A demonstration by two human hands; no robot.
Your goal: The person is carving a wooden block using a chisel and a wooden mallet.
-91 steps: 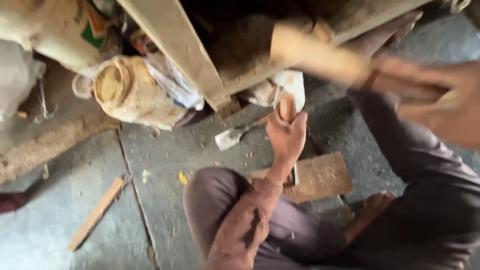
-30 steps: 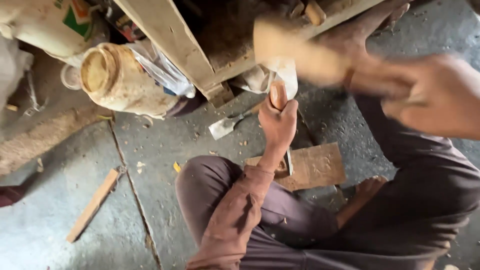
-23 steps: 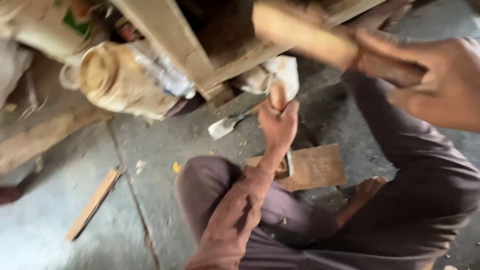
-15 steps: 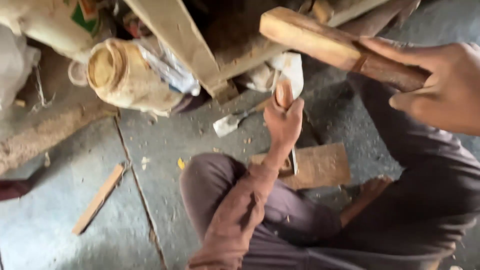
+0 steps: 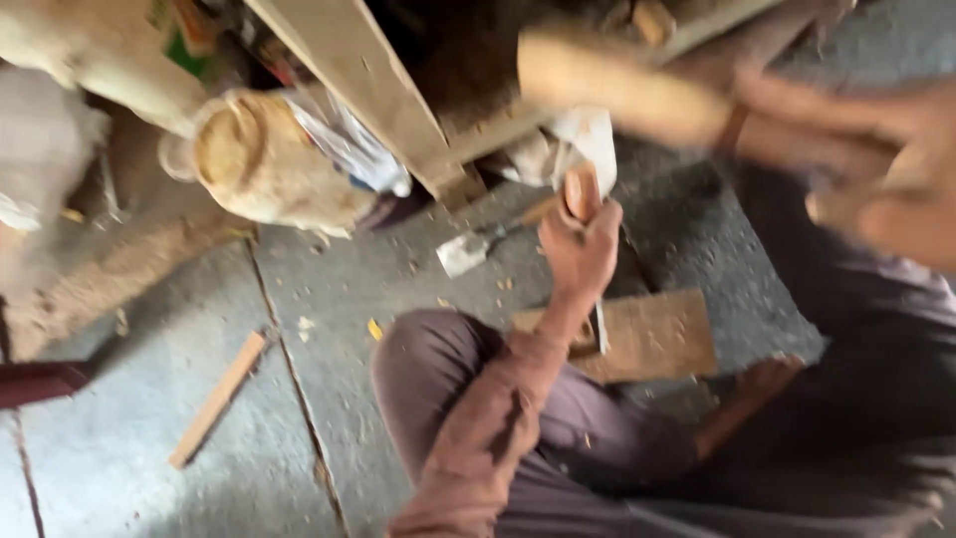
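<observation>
My left hand [image 5: 580,251] is closed around the wooden handle of a chisel [image 5: 583,195], held upright with its metal blade [image 5: 600,327] resting on a flat wooden board [image 5: 652,334] on the floor. My right hand [image 5: 886,169], blurred at the upper right, grips a thick wooden mallet [image 5: 622,88] raised above and slightly left of the chisel's top. I sit on the floor with my knee [image 5: 438,369] bent beside the board.
A slanted timber beam [image 5: 363,85] crosses the top. A dusty plastic jug [image 5: 264,164] lies on its side at left. A small trowel-like tool [image 5: 468,251] and a thin wood strip [image 5: 217,399] lie on the grey concrete floor.
The mallet in my right hand has swung and is now blurred in motion above the chisel. My left hand has kept the chisel upright on the board.
</observation>
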